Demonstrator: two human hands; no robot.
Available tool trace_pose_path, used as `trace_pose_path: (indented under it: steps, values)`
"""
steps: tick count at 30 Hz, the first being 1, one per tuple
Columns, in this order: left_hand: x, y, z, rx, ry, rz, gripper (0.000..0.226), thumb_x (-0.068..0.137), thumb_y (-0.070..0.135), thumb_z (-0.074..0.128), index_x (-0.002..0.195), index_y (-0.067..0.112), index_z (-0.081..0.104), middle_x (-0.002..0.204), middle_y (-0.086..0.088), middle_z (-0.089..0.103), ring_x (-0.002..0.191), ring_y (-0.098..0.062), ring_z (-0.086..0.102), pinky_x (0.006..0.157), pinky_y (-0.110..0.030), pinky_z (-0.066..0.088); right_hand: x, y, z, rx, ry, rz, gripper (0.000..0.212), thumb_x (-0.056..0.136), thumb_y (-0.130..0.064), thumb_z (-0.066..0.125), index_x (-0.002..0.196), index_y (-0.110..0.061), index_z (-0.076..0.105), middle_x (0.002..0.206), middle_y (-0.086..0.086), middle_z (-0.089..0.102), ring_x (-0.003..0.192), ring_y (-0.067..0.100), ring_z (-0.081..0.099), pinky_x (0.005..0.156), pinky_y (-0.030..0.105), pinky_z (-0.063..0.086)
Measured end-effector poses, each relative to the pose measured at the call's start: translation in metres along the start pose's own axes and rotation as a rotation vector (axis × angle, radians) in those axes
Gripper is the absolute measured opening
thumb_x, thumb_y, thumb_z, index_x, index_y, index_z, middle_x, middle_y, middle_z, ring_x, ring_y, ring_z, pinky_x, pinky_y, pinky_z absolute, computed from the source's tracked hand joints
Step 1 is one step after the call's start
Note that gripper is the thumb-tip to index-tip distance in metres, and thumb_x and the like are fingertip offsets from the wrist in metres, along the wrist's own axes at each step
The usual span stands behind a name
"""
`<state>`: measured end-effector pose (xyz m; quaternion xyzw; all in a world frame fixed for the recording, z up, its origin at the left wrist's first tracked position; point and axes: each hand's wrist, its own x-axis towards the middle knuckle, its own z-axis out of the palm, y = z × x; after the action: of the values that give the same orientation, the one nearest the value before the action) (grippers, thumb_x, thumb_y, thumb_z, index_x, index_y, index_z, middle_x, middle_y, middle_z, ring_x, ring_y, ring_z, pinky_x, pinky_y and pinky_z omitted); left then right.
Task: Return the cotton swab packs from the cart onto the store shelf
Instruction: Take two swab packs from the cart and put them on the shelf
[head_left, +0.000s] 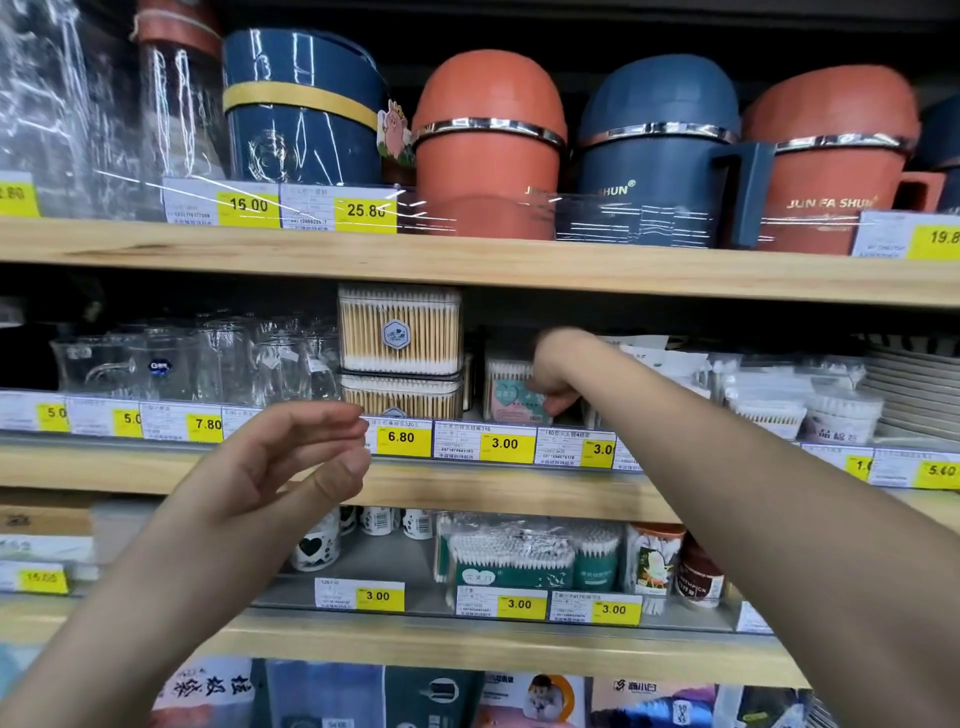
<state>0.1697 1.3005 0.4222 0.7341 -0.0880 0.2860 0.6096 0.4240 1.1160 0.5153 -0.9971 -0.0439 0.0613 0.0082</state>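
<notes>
The right hand (556, 376) reaches into the middle shelf (467, 491), its fingers curled on the right edge of a pink cotton swab pack (511, 397) standing there. The left hand (291, 457) hovers before the shelf edge, loosely bent and holding nothing. Stacked clear swab boxes (400, 332) stand just left of the pack.

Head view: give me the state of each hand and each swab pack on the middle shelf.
Left hand, fingers loosely curved, holding nothing, before the middle shelf.
Right hand, inside the shelf, fingers curled on the pink pack.
Pink pack, upright, held at its right side.
Top box, closed, stacked on the lower box.
Lower box, closed, standing on the shelf.
</notes>
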Motion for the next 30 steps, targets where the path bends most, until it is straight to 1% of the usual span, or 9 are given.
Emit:
trace_pose_path:
  steps: [3, 6, 9, 11, 16, 22, 25, 27, 30]
  values:
    - [0.0, 0.001, -0.005, 0.018, 0.006, 0.019, 0.076, 0.043, 0.077, 0.083, 0.106, 0.035, 0.073, 0.116, 0.006, 0.075, 0.112, -0.008, 0.07, 0.095, -0.024, 0.053, 0.014, 0.0, 0.0, 0.036, -0.033, 0.024, 0.034, 0.107, -0.031, 0.045, 0.087, -0.004, 0.049, 0.044, -0.005, 0.066, 0.04, 0.006, 0.062, 0.099, 0.028, 0.056]
    - [0.0, 0.0, -0.005, -0.008, 0.016, 0.033, 0.077, 0.042, 0.075, 0.084, 0.106, 0.033, 0.074, 0.116, 0.004, 0.076, 0.112, -0.009, 0.07, 0.094, -0.029, 0.055, 0.018, 0.001, -0.007, 0.001, -0.002, -0.054, 0.032, 0.105, -0.027, 0.053, 0.077, -0.011, 0.056, 0.037, -0.007, 0.061, 0.039, 0.004, 0.058, 0.091, 0.023, 0.055]
    - [-0.001, 0.001, -0.004, -0.018, 0.022, 0.026, 0.077, 0.041, 0.075, 0.085, 0.105, 0.034, 0.074, 0.117, 0.005, 0.075, 0.112, -0.009, 0.07, 0.094, -0.029, 0.055, 0.017, 0.001, -0.009, -0.029, -0.109, 0.002, 0.044, 0.106, -0.041, 0.047, 0.073, -0.013, 0.055, 0.041, -0.006, 0.06, 0.04, 0.007, 0.055, 0.102, 0.026, 0.046]
    - [-0.002, 0.002, -0.004, -0.017, 0.013, 0.024, 0.076, 0.042, 0.075, 0.085, 0.104, 0.035, 0.074, 0.118, 0.005, 0.075, 0.113, -0.01, 0.07, 0.095, -0.03, 0.055, 0.02, -0.001, -0.008, 0.0, -0.127, 0.019, 0.045, 0.106, -0.044, 0.047, 0.075, -0.012, 0.055, 0.042, -0.004, 0.06, 0.036, 0.008, 0.056, 0.096, 0.027, 0.048]
    - [-0.003, 0.0, -0.002, -0.007, 0.0, 0.016, 0.069, 0.046, 0.07, 0.087, 0.104, 0.035, 0.074, 0.116, 0.005, 0.076, 0.113, -0.01, 0.07, 0.094, -0.028, 0.055, 0.019, 0.001, -0.006, -0.02, -0.038, -0.047, 0.041, 0.104, -0.043, 0.051, 0.078, -0.012, 0.059, 0.043, -0.005, 0.063, 0.029, 0.006, 0.056, 0.103, 0.033, 0.051]
    - [-0.004, 0.0, -0.002, 0.002, -0.008, 0.024, 0.074, 0.044, 0.076, 0.083, 0.105, 0.036, 0.073, 0.117, 0.005, 0.075, 0.113, -0.008, 0.07, 0.096, -0.028, 0.054, 0.014, 0.003, -0.003, 0.033, 0.014, -0.078, 0.035, 0.103, -0.037, 0.056, 0.082, -0.008, 0.057, 0.046, -0.002, 0.066, 0.053, 0.01, 0.063, 0.105, 0.035, 0.053]
    - [-0.005, 0.001, -0.001, 0.013, -0.011, 0.027, 0.075, 0.044, 0.077, 0.082, 0.106, 0.036, 0.073, 0.117, 0.006, 0.075, 0.112, -0.008, 0.07, 0.096, -0.025, 0.053, 0.012, 0.004, -0.003, 0.048, 0.02, -0.083, 0.035, 0.103, -0.037, 0.057, 0.079, -0.012, 0.056, 0.042, -0.004, 0.065, 0.034, 0.005, 0.059, 0.094, 0.031, 0.055]
    - [-0.006, 0.002, -0.001, 0.019, -0.005, 0.023, 0.075, 0.043, 0.078, 0.082, 0.105, 0.036, 0.073, 0.116, 0.006, 0.076, 0.112, -0.008, 0.07, 0.096, -0.032, 0.055, 0.005, 0.006, -0.002, 0.053, 0.047, -0.109, 0.031, 0.103, -0.035, 0.058, 0.078, -0.015, 0.056, 0.045, -0.004, 0.065, 0.029, 0.003, 0.056, 0.074, 0.022, 0.056]
    - [-0.008, 0.004, 0.003, 0.031, -0.01, 0.012, 0.073, 0.044, 0.078, 0.082, 0.105, 0.038, 0.073, 0.115, 0.007, 0.076, 0.111, -0.007, 0.07, 0.1, -0.043, 0.052, -0.016, 0.011, -0.003, 0.154, 0.13, -0.195, 0.015, 0.101, -0.022, 0.061, 0.108, -0.009, 0.059, 0.07, 0.004, 0.069, 0.027, 0.005, 0.056, 0.048, 0.021, 0.052]
